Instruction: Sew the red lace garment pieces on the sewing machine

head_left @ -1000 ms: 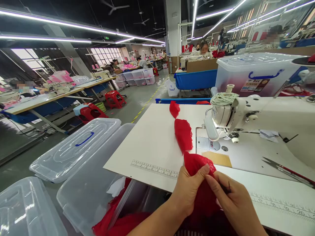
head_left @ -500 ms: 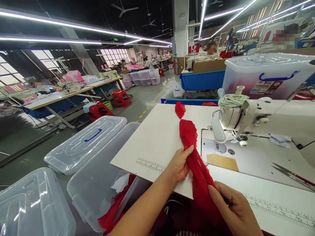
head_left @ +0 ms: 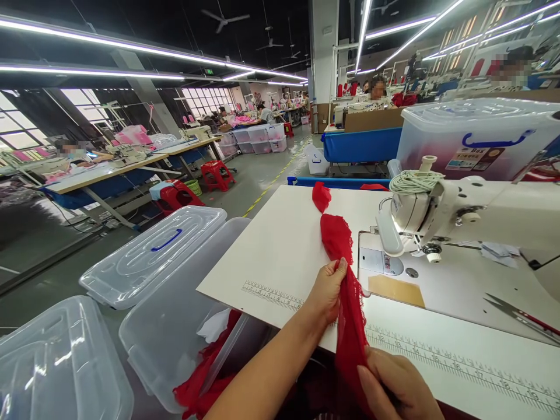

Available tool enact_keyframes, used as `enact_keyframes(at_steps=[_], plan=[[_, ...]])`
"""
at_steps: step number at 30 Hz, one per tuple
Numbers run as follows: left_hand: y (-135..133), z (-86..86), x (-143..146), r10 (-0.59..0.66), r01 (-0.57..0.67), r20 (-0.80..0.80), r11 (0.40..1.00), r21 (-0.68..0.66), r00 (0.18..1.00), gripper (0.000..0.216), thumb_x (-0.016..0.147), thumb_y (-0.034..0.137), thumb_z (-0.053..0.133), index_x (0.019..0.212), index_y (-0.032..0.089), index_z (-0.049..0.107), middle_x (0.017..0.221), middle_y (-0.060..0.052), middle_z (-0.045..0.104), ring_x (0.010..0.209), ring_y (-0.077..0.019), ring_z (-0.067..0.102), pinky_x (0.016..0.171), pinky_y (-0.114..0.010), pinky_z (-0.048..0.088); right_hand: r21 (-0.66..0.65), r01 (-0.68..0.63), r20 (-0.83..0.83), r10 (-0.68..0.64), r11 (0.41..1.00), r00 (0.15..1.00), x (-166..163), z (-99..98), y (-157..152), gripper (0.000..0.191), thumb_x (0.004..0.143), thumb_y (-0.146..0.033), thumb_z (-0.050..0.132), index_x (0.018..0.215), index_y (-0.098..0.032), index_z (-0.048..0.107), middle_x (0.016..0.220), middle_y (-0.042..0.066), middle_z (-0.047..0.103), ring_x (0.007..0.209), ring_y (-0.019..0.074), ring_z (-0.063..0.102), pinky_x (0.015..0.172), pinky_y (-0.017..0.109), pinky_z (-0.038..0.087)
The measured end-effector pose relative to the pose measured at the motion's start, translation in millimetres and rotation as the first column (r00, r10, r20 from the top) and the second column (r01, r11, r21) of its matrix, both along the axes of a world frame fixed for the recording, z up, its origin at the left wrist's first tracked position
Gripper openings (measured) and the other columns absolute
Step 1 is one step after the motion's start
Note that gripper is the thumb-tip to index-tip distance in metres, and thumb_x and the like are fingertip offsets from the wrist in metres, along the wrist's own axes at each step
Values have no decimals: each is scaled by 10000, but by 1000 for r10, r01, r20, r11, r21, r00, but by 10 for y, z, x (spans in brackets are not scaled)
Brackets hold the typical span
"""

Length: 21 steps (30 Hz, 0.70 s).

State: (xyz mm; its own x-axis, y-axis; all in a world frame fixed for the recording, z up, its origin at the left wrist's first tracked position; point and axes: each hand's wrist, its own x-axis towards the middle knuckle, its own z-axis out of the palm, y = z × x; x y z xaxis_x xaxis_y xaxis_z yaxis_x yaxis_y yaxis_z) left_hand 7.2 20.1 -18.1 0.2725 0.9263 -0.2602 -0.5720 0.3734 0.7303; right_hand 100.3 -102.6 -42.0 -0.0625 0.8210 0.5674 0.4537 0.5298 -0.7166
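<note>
In a big sewing room, on the white counter (head_left: 280,245), the left grip (head_left: 326,289) pinches the red lace strip (head_left: 336,236) that runs away past it, the right grip (head_left: 394,385) is closed on its near end, and none of it is under the sewing machine (head_left: 437,204) to their right yet.

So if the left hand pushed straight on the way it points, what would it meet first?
Probably the red lace strip lying just ahead of the left hand, then the sewing machine head; depth is unclear.
</note>
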Motion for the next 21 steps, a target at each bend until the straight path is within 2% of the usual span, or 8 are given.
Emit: enact_keyframes(at_steps=[3,6,9,11,14,16,18,21], plan=[[26,2,25,17,-17,-21,1000,-14,1000,620,436,635,889,673,159,570,527,21,577,460,-119,545,507,-262,478,93,-94,14,93,991,996,1,-54,70,408,990,-301,426,603,-219,327,469,-58,377,378,87,349,388,220,305],[52,24,23,59,-59,-4,997,-41,998,587,435,567,920,664,144,584,569,8,601,514,-107,559,557,-244,486,80,-145,-7,146,986,989,49,-16,95,394,986,-282,428,613,-221,313,480,-61,368,390,90,327,392,226,289],[17,81,-39,73,-72,22,997,-40,997,547,476,535,921,679,143,598,608,7,614,560,-99,563,619,-232,487,-148,-241,13,245,959,969,187,116,96,428,983,-347,440,591,-215,328,504,-46,401,438,99,354,440,229,320],[-81,127,-92,36,-36,4,999,-9,999,533,531,561,893,705,150,602,611,14,600,558,-99,548,608,-231,467,-376,-271,-42,276,886,960,308,216,124,460,974,-443,442,584,-210,373,550,-25,460,500,113,415,489,232,364],[-370,157,-110,-29,37,-141,998,56,990,511,648,616,805,714,158,588,611,28,556,561,-89,495,582,-219,413,-633,-202,-295,8,747,955,426,303,237,478,925,-628,436,709,-214,539,538,-37,423,510,126,412,482,234,370],[-623,126,-69,-89,140,-320,981,138,943,514,752,650,699,696,155,575,614,28,522,570,-81,445,572,-216,372,-737,-290,-470,-155,611,869,425,309,337,514,829,-726,510,761,-219,565,457,-78,314,420,108,309,404,228,290],[-853,66,-33,-201,327,-457,920,216,867,571,815,701,574,632,164,506,583,31,454,543,-78,371,526,-228,313,-731,-443,-622,-239,519,745,376,297,413,511,718,-716,657,719,-219,538,447,-80,356,397,97,332,394,222,298],[-990,7,-102,-307,578,-637,770,269,706,630,806,740,522,535,191,375,500,45,345,482,-74,298,461,-250,223,-665,-466,-710,-300,584,637,298,297,419,454,637,-558,822,815,-196,614,660,-9,606,584,141,560,530,235,449]])
